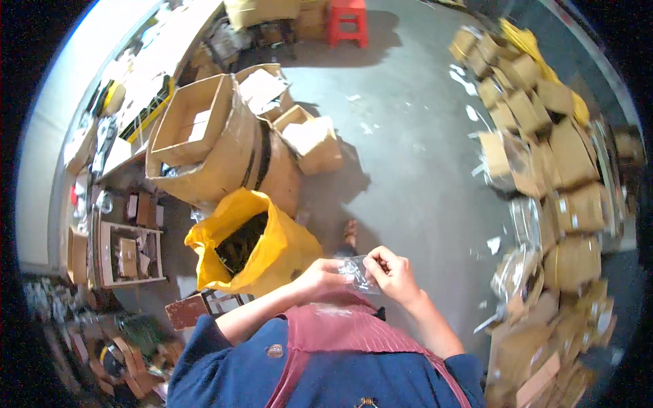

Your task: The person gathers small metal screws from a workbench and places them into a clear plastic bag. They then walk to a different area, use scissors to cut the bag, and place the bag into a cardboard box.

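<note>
Between my two hands, in front of my red apron, is a small clear plastic bag point(358, 277) with several small pale metallic-looking pieces in it. My left hand point(324, 275) grips the bag's left side, thumb lying over the plastic. At the bag's upper right edge, my right hand point(392, 272) pinches with thumb and forefinger. What the pieces are is too small to tell. A large yellow sack point(289, 248) with dark contents stands open just left of my left hand.
Large cardboard boxes point(224, 166) stand beyond the sack. A cluttered workbench point(146, 112) runs along the left. Cardboard cartons point(578, 207) and wrapped bundles pile up on the right. A red stool point(348, 24) stands far ahead, and paper scraps lie on the grey floor point(422, 170).
</note>
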A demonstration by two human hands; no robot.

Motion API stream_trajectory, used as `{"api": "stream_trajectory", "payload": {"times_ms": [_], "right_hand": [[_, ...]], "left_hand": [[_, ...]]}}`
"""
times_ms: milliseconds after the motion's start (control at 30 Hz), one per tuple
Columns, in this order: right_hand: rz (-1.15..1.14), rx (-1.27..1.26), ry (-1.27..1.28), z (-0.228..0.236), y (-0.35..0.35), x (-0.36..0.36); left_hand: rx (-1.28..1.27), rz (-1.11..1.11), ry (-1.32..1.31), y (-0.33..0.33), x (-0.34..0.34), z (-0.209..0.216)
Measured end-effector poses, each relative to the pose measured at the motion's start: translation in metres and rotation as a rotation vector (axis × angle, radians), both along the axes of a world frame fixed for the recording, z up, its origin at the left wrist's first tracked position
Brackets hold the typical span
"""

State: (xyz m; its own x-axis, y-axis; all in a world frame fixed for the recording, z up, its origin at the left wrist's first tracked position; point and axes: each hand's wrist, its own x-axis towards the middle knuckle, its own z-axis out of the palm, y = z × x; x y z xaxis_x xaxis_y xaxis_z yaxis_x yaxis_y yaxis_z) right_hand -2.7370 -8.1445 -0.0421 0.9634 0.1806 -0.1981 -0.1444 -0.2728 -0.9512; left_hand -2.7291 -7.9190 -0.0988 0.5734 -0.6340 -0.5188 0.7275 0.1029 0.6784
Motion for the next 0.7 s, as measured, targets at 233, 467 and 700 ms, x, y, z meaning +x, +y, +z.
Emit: {"api": "stream_trajectory", "payload": {"times_ms": [233,467,700], "right_hand": [[0.051,-0.171,-0.296,0.007,-0.036,0.231],[0.112,-0.367,-0.669,0.033,-0.113,0.455],[0.375,-0.359,-0.83,0.009,-0.179,0.68]], "left_hand": [[0.072,0.081,-0.14,-0.062,0.224,0.034],[0.547,-0.06,-0.543,-0.128,0.461,0.062],[0.485,0.041,-0.938,-0.206,0.688,0.043]]}}
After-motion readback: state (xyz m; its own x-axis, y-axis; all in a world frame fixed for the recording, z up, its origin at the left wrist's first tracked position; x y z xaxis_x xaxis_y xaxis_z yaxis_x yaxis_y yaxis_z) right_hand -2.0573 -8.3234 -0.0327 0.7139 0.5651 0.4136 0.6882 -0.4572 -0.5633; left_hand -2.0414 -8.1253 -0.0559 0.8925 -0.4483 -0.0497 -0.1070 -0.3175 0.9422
